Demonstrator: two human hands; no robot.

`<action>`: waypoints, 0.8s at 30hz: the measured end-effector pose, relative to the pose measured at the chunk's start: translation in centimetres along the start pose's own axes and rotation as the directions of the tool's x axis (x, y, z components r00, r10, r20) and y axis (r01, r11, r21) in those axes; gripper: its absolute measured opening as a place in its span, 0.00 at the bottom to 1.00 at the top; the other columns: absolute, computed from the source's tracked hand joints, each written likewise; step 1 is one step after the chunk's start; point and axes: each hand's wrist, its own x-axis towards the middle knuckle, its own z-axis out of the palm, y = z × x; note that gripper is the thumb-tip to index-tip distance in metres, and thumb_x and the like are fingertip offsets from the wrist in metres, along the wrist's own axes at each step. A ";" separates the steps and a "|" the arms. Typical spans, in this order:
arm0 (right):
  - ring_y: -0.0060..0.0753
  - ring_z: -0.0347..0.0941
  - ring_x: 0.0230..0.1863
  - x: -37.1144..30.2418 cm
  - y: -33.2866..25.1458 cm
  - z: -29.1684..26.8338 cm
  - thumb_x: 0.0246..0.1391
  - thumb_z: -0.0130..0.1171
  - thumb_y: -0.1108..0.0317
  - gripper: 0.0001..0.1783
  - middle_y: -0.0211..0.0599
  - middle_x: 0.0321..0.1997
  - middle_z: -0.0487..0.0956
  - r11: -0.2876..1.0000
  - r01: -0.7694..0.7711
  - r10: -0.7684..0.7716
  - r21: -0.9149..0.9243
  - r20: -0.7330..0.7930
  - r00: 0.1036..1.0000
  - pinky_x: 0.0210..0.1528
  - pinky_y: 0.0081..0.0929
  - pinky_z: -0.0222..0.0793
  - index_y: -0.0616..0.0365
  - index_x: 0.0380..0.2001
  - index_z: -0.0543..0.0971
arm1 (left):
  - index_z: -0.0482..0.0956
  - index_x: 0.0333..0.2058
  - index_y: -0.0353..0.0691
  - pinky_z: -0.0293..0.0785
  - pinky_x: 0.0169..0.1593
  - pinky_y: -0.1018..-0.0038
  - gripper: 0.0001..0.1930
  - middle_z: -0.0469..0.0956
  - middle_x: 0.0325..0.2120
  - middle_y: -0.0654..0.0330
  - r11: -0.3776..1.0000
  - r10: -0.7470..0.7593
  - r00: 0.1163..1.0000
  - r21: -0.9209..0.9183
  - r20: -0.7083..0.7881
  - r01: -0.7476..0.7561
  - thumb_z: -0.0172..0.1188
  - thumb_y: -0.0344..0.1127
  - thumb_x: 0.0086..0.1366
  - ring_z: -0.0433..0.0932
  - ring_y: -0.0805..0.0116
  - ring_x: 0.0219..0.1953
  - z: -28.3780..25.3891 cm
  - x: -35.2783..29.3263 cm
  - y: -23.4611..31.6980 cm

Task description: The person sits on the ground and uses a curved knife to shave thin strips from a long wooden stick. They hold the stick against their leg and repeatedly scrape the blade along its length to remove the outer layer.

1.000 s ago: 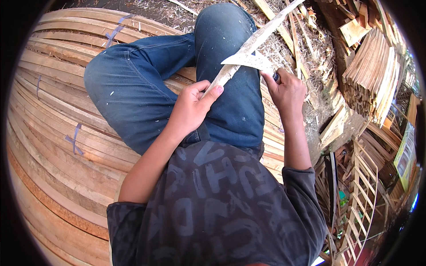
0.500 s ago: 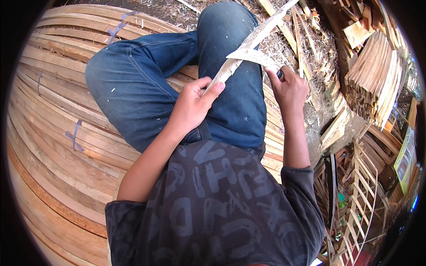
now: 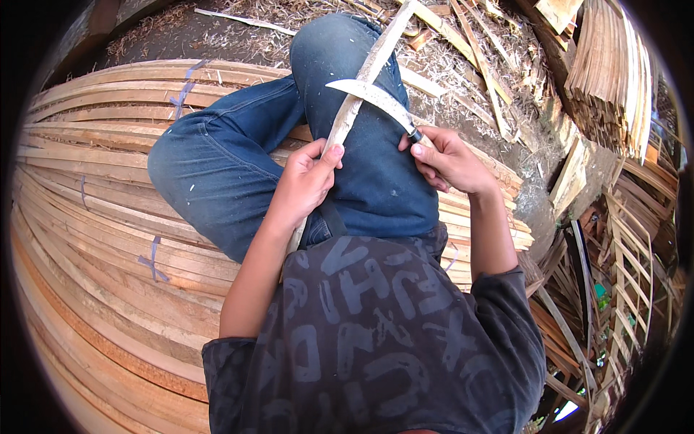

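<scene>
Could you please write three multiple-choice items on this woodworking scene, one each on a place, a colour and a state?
1. Where does the curved knife blade lie?
A. across the wooden strip
B. on the ground
C. on the stacked slats

2. What colour are the trousers?
A. grey
B. blue
C. brown

3. How does the left hand stand to the wooden strip?
A. apart from it
B. flat on top of it
C. gripping it

Key: 1 A, the blade crosses the strip above the knee while the right hand grips its handle. 2 B, they are blue denim. 3 C, the fingers and thumb close around the strip.
</scene>
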 end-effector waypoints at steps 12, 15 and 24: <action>0.10 0.56 0.09 1.8 1.5 -1.2 0.59 0.58 0.62 0.13 0.20 0.13 0.65 0.866 0.496 -0.382 -0.064 -0.724 0.574 0.09 0.13 0.48 0.57 0.24 0.72 | 0.69 0.26 0.41 0.45 0.12 0.84 0.17 0.60 0.09 0.72 1.000 0.014 1.000 0.015 0.009 -0.015 0.52 0.48 0.69 0.53 0.87 0.09 -0.2 0.1 -0.2; 0.09 0.59 0.14 -0.3 -0.1 -1.0 0.55 0.62 0.59 0.14 0.19 0.14 0.67 0.971 0.188 -0.224 -0.145 -0.297 0.928 0.14 0.14 0.51 0.60 0.26 0.75 | 0.69 0.26 0.41 0.45 0.12 0.84 0.17 0.60 0.09 0.72 1.000 -0.002 1.000 0.015 0.006 0.002 0.52 0.48 0.69 0.53 0.87 0.08 -0.2 -0.1 0.0; 0.15 0.69 0.26 1.2 1.7 -0.1 0.38 0.75 0.63 0.18 0.28 0.23 0.77 0.904 0.160 -0.298 -0.397 -0.314 0.901 0.30 0.17 0.66 0.66 0.27 0.80 | 0.69 0.27 0.41 0.46 0.12 0.84 0.17 0.59 0.09 0.72 0.999 0.018 1.000 0.032 0.003 -0.018 0.50 0.47 0.70 0.52 0.86 0.09 -0.6 0.0 0.2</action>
